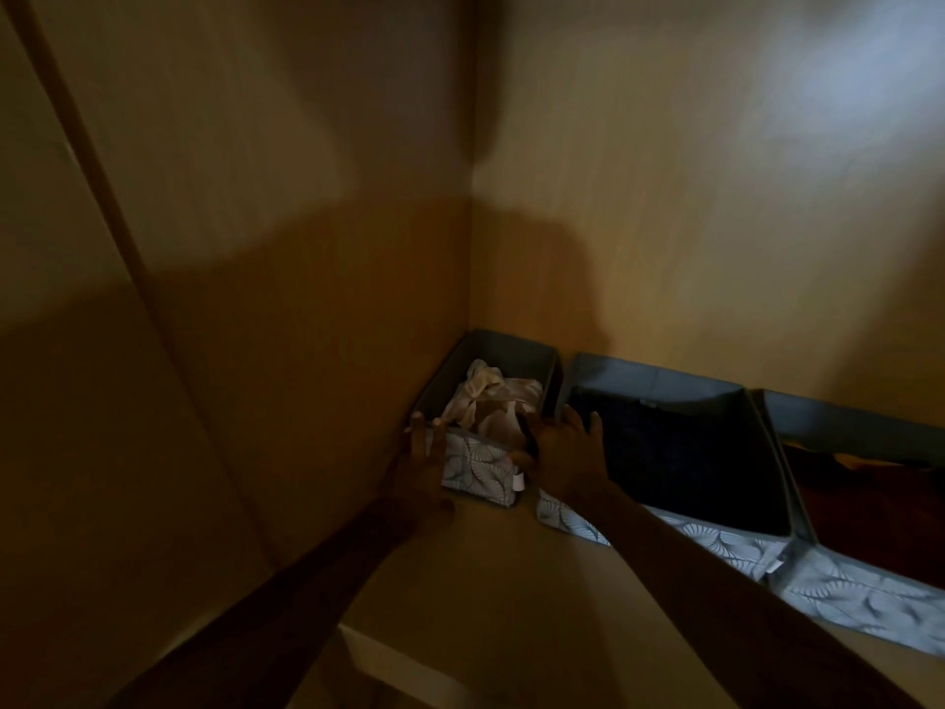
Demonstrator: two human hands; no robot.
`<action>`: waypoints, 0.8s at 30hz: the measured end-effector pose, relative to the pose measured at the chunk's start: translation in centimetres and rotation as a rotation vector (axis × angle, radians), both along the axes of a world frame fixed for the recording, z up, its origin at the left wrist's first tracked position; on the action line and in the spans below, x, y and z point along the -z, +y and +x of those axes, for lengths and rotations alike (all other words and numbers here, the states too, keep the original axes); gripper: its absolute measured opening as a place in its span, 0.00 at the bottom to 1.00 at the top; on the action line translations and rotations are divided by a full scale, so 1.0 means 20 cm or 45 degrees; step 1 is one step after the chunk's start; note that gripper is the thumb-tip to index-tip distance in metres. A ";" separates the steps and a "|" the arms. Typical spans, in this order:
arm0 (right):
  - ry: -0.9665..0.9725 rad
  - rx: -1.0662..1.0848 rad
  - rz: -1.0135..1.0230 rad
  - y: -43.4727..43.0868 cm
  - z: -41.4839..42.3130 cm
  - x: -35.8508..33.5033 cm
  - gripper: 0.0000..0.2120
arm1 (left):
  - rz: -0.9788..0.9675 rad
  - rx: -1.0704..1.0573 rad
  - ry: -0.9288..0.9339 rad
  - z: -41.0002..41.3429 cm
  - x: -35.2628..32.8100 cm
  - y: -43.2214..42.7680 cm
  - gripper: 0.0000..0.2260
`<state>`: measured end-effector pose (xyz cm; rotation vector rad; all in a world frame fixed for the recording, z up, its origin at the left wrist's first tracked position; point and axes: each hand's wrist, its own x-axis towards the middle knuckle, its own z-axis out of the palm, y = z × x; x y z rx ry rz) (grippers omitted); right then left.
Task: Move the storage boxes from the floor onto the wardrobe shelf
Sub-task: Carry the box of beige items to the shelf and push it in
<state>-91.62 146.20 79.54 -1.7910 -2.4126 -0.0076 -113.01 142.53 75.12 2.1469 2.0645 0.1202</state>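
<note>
A narrow grey fabric storage box [478, 470] with a leaf-patterned front stands in the back left corner of the wardrobe shelf [491, 596]. Pale crumpled cloth fills it. My left hand [422, 468] lies flat against the box's front left corner, fingers spread. My right hand [560, 455] rests on its front right corner with fingers apart, reaching over the rim. A wider box [665, 447] of the same pattern with dark contents stands right beside it. A third box [869, 504] sits at the far right, partly cut off.
The wardrobe's left side wall [307, 324] and back wall [716, 222] close in the corner. The shelf's front edge [388, 662] shows at the bottom. The scene is dim, with a shadow across the walls.
</note>
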 end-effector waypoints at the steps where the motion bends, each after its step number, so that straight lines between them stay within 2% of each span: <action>1: 0.008 0.002 -0.003 0.00 0.00 0.00 0.34 | 0.000 0.004 -0.001 -0.01 0.00 0.00 0.51; 7: 0.022 0.001 0.003 -0.01 0.01 0.01 0.34 | -0.001 0.001 0.069 -0.01 -0.03 -0.01 0.51; 12: 0.001 0.000 -0.001 -0.04 0.01 0.02 0.34 | 0.053 0.037 -0.139 -0.05 -0.03 -0.04 0.50; 15: 0.056 -0.050 0.021 -0.07 0.01 0.03 0.30 | 0.135 0.017 -0.427 -0.06 -0.01 -0.09 0.43; 19: 0.246 -0.187 0.116 -0.15 -0.01 0.10 0.28 | 0.193 -0.189 -1.026 -0.02 0.02 -0.27 0.29; 22: 0.501 -0.339 0.065 -0.27 -0.01 0.16 0.28 | 0.334 -0.435 -1.286 0.04 0.04 -0.46 0.28; 24: 0.570 -0.430 0.065 -0.40 -0.01 0.17 0.26 | 0.371 -0.532 -1.423 0.06 0.06 -0.64 0.22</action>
